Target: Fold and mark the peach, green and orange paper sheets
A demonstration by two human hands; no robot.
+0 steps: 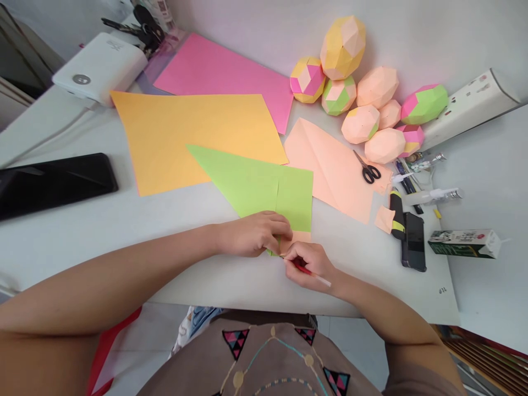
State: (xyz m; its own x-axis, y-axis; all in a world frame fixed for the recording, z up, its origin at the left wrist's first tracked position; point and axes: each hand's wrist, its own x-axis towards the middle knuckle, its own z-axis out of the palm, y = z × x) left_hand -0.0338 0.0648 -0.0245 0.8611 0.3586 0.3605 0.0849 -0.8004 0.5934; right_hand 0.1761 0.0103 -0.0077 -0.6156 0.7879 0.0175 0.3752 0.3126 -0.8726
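My right hand is closed round a slim red pen with a whitish end, its tip down at the paper. Beside it, my left hand has its fingers bent together, pressing a small peach paper piece against the green paper. The green sheet has a long pointed left end and a line across it. My fingers hide most of the peach piece and the lower green edge. Further right, a pair of black-handled scissors rests on a larger peach sheet.
An orange sheet and a pink sheet lie behind. Several faceted paper balls sit against the wall. To the right are a utility knife, a phone and a carton. A black device and a white box lie left.
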